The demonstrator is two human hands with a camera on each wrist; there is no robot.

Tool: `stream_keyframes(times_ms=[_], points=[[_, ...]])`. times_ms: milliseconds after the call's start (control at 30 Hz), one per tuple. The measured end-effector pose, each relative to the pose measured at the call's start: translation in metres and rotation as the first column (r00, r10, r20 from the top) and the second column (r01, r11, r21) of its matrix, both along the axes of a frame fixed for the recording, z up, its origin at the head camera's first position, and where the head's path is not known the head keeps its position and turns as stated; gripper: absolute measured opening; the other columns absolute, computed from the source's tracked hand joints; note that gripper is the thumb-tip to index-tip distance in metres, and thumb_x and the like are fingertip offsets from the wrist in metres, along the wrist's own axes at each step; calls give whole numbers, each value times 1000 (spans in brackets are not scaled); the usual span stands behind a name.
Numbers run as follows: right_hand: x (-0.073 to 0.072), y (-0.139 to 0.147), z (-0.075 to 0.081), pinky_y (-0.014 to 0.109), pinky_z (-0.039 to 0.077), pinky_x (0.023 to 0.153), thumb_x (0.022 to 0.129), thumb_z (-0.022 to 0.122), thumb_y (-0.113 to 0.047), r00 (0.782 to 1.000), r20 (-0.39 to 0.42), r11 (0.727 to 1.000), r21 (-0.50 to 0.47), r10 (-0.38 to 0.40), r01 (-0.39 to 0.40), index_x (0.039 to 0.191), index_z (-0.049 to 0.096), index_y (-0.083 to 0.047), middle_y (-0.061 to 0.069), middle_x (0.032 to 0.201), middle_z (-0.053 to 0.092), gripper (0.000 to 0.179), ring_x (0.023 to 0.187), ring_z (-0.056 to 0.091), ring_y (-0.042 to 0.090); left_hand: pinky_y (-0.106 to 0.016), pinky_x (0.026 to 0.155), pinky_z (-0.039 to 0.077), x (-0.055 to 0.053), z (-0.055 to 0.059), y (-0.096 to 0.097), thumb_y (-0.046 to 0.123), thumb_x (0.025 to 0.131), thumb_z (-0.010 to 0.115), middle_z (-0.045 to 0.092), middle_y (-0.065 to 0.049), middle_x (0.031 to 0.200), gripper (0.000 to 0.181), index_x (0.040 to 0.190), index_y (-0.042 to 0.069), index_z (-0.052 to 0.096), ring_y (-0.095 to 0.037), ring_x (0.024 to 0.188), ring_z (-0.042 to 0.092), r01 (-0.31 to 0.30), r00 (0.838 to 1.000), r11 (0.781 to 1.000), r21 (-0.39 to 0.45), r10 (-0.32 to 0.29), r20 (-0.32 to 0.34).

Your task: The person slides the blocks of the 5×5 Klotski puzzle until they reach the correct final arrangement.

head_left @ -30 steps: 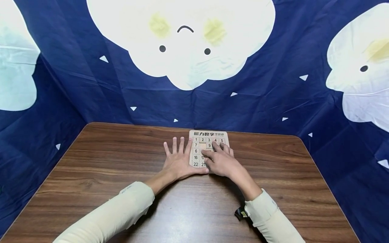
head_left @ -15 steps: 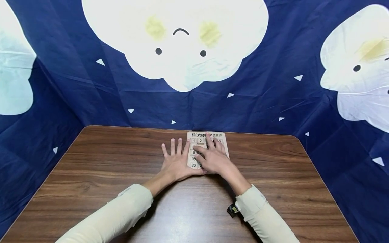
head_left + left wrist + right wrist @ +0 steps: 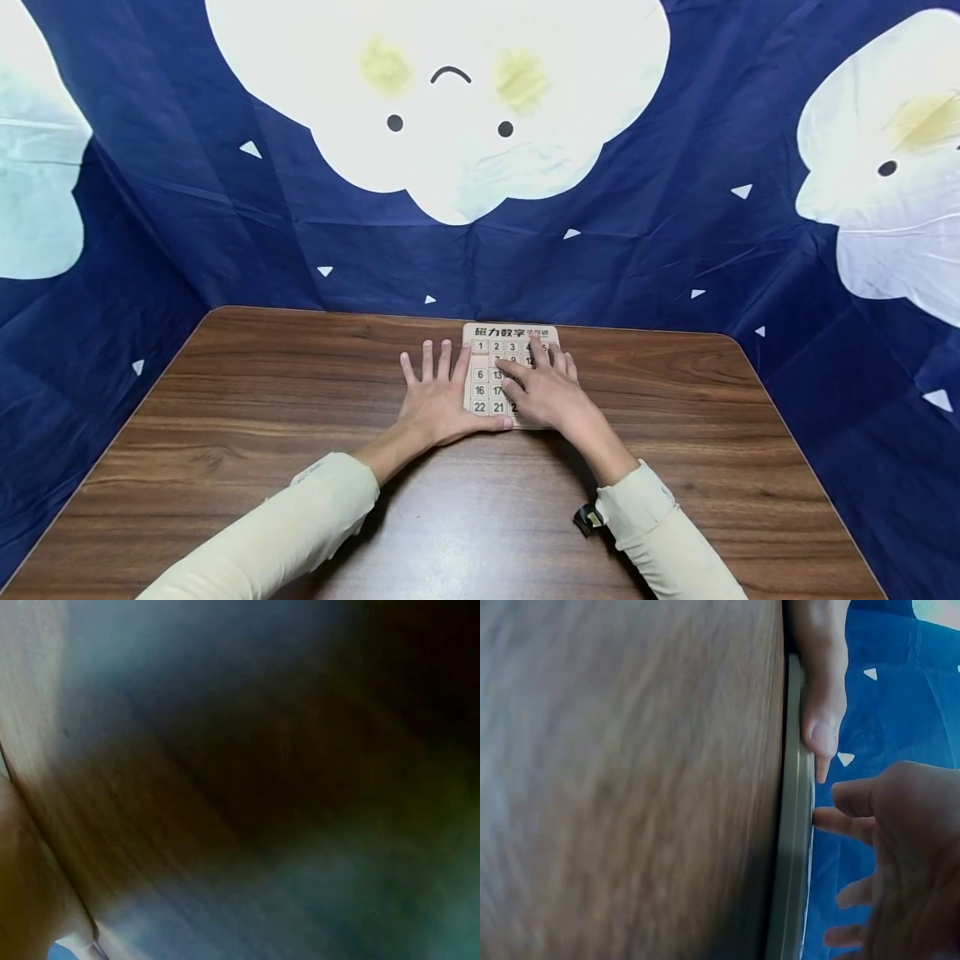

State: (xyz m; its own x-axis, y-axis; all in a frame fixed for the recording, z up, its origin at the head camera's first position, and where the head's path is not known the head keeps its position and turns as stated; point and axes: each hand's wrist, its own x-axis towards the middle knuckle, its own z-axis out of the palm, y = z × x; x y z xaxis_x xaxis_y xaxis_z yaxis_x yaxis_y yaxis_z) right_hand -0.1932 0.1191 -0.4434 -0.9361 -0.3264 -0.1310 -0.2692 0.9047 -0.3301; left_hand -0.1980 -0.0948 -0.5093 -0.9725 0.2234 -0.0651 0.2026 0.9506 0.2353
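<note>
A pale wooden number sliding puzzle (image 3: 480, 360) lies flat near the table's back edge, Chinese characters across its top. My left hand (image 3: 433, 408) is spread beside it, the index finger along its left side and the thumb along its front edge. Over the right part of the board, my right hand (image 3: 553, 395) has its fingers extended. Its index fingertip touches the 7 tile (image 3: 495, 360) under the 2. A bare slot shows below the 1; tiles at lower right are hidden. In the right wrist view, the right fingers (image 3: 847, 823) reach the board's edge (image 3: 791, 832), near the left thumb (image 3: 823, 735).
The brown wood-grain table (image 3: 300, 400) extends around the puzzle. A dark blue cloth (image 3: 375, 250) with white clouds and small triangles hangs behind it. A black strap device (image 3: 588, 519) is at the right wrist. The left wrist view is mostly dark and blurred.
The 7 tile has slid right from the first column into the second, leaving the slot below the 1. My right hand went left over the board, then back right. The left hand stays put.
</note>
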Motion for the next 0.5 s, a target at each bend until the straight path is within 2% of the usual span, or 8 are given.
stream_keyframes(times_ms=[200, 367, 500], points=[[14, -8, 1, 87, 5, 134, 118, 50, -43, 999, 25, 997, -71, 42, -40, 168, 57, -29, 29, 188, 14, 53, 170, 11, 65, -81, 134, -15, 1, 1, 0, 108, 72, 62, 3, -22, 189, 154, 183, 21, 1, -52, 175, -9, 7, 1000, 1000, 6, -7, -1], [22, -14, 2, 86, 2, 134, 119, 48, -49, 999, 38, 999, -21, 39, -38, 167, 58, -35, 25, 189, 14, 51, 172, 8, 62, -83, 134, -11, 3, 1, -1, 104, 73, 67, 6, -24, 189, 151, 184, 19, 8, -54, 175, -5, 8, 1000, 1000, -4, -8, -17], [18, -17, 0, 85, 3, 135, 119, 46, -50, 999, 31, 1000, 8, 20, -20, 168, 56, -37, 25, 189, 15, 52, 171, 9, 64, -83, 133, -12, 2, 2, -1, 104, 74, 66, 5, -23, 189, 151, 184, 19, 6, -53, 175, -7, 9, 1000, 1000, -7, -10, -12]])
